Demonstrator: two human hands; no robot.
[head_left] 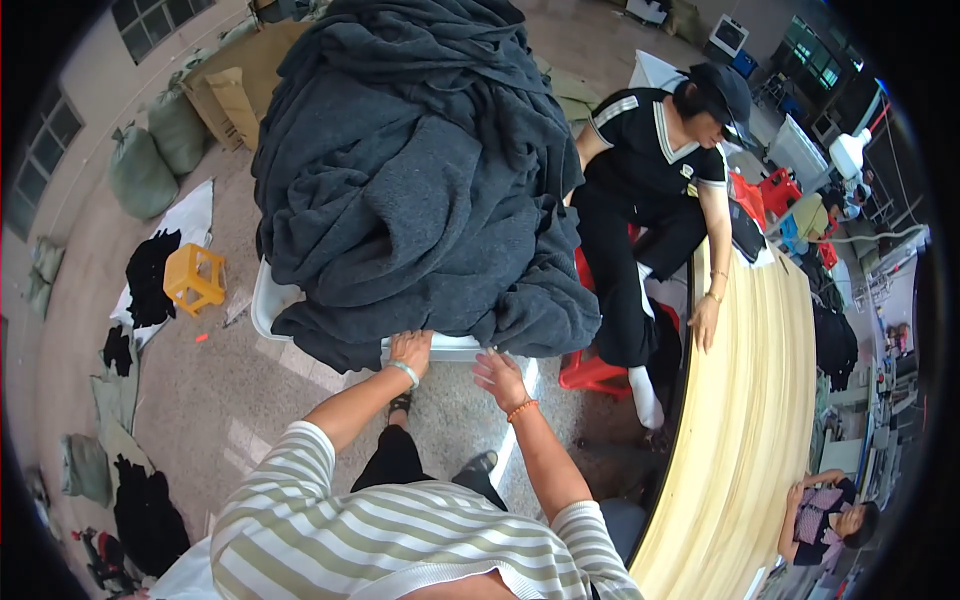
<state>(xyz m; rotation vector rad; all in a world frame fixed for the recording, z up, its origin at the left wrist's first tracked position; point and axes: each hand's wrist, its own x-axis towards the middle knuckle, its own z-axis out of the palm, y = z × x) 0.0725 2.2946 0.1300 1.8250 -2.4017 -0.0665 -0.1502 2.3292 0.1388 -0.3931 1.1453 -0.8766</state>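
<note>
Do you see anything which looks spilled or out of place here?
Yes. The dark grey fabric is heaped high above the white tub and hangs over its rim, so it looks overfilled. A small orange piece also lies loose on the floor near the yellow stool.

Fabric heap [420, 190] is matt, faintly fuzzy cloth. Tub [264, 308] beneath it is smooth plastic; tabletop [745, 400] to its right is grained wood.

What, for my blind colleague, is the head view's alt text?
Left hand on the near edge of a white tub heaped with dark grey cloth, right hand open nearby; a person in black sits at right.
</note>
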